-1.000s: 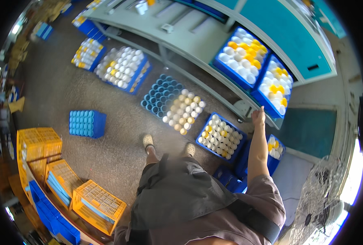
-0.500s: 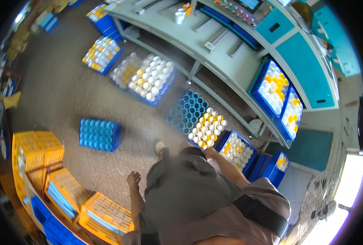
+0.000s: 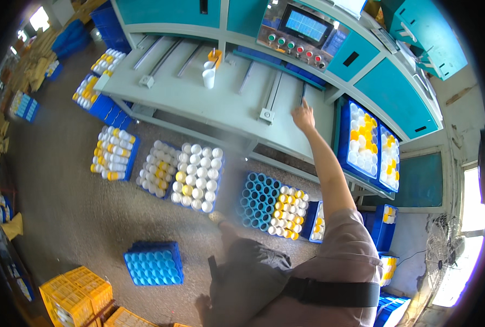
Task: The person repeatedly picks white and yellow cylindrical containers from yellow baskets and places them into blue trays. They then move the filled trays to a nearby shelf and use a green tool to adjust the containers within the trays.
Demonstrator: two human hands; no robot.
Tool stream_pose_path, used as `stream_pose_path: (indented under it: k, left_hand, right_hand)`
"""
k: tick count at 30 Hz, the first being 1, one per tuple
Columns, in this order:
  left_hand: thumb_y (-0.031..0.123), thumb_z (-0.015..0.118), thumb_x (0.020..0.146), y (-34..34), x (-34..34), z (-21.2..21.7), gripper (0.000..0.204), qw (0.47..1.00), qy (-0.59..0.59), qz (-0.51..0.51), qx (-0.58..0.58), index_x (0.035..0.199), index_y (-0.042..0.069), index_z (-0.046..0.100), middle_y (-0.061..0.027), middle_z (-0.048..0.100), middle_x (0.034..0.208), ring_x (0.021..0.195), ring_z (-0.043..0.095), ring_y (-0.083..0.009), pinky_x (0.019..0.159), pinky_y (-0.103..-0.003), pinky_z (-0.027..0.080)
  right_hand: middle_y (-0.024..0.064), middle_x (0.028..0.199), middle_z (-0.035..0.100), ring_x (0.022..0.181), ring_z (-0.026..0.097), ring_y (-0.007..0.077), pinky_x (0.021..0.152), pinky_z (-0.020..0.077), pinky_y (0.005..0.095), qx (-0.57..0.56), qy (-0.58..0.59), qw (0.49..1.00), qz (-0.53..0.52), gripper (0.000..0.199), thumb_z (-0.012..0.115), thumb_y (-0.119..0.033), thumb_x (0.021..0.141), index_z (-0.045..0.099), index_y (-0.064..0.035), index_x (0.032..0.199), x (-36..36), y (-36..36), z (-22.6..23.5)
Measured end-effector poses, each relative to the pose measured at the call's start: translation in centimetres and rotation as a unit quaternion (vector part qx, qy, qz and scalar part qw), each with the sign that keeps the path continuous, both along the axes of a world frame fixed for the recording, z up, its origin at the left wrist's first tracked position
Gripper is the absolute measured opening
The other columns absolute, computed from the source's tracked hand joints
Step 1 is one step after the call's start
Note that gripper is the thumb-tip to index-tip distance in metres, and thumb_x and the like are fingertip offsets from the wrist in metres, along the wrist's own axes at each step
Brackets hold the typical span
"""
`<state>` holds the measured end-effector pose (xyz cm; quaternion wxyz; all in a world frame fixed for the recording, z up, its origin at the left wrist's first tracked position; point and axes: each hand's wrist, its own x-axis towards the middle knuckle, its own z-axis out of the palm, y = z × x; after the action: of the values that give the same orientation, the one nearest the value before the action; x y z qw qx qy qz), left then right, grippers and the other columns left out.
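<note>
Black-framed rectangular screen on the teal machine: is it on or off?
On: the black-framed rectangular screen is lit, showing a pale blue display above the slanting row of round green and red buttons.

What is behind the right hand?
The pale bench top shows around the right hand, with a thin bar just beyond; whatever lies directly behind the hand is covered.

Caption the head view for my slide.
Right hand held out over a pale workbench, with blue crates of white and yellow containers at the right.
</note>
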<state>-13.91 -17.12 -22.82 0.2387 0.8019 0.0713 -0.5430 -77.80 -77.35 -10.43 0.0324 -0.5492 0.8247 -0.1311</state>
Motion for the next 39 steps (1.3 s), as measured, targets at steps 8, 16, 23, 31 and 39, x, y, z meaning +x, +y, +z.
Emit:
stream_pose_path:
  k: [8, 16, 23, 31, 39]
  left_hand:
    - [0.027, 0.061, 0.093, -16.2, -7.7, -3.6, 0.032, 0.991, 0.060, -0.110, 0.036, 0.114, 0.003, 0.060, -0.0117, 0.069, 0.096, 0.081, 0.067, -0.0225, 0.066, -0.035, 0.054]
    - [0.023, 0.064, 0.091, -23.1, -13.7, -3.1, 0.029, 0.987, 0.086, -0.134, 0.013, 0.112, 0.003, 0.062, -0.0100, 0.068, 0.093, 0.080, 0.065, -0.0211, 0.067, -0.035, 0.054]
    - [0.019, 0.066, 0.088, -22.3, -12.5, -2.5, 0.027, 0.989, 0.077, -0.126, 0.001, 0.110, 0.003, 0.064, -0.0085, 0.068, 0.091, 0.080, 0.064, -0.0199, 0.068, -0.034, 0.053]
    - [0.014, 0.069, 0.086, -17.4, -5.8, -2.7, 0.025, 0.994, 0.037, -0.098, -0.015, 0.107, 0.003, 0.066, -0.0068, 0.067, 0.089, 0.079, 0.063, -0.0185, 0.070, -0.033, 0.052]
    - [0.010, 0.071, 0.083, -7.9, 1.5, 3.1, 0.023, 0.971, -0.079, -0.193, -0.112, 0.105, 0.003, 0.068, -0.0051, 0.067, 0.087, 0.078, 0.062, -0.0171, 0.071, -0.032, 0.051]
  right_hand:
    - [-0.0004, 0.163, 0.019, 0.139, 0.037, 0.0242, 0.104, 0.0430, 0.0442, 0.070, 0.164, 0.984, -0.020, 0.046, 0.066, -0.032, 0.086, 0.065, -0.0085, 0.125, 0.6, -20.1, 10.2]
    - [-0.0038, 0.165, 0.010, 0.137, 0.043, 0.0258, 0.096, 0.0503, 0.0420, 0.118, 0.211, 0.969, -0.048, 0.041, 0.061, -0.015, 0.086, 0.066, -0.0061, 0.125, -1.1, -23.1, 8.9]
    - [0.0050, 0.160, 0.021, 0.109, 0.066, 0.0268, 0.084, 0.0557, 0.0396, 0.123, 0.186, 0.974, -0.033, 0.035, 0.055, -0.016, 0.091, 0.066, -0.0058, 0.122, -0.3, -23.5, 8.0]
    - [0.0132, 0.094, 0.066, 0.074, 0.065, 0.0314, 0.063, 0.0532, 0.0446, 0.021, -0.008, 0.976, 0.218, 0.020, 0.057, -0.024, 0.086, 0.066, -0.0099, 0.098, 17.0, 5.0, -14.3]
    - [0.0137, 0.095, 0.071, 0.071, 0.068, 0.0304, 0.058, 0.0527, 0.0459, 0.505, -0.376, 0.745, 0.221, 0.028, 0.057, -0.033, 0.090, 0.068, -0.0106, 0.102, 26.2, 39.4, -24.8]
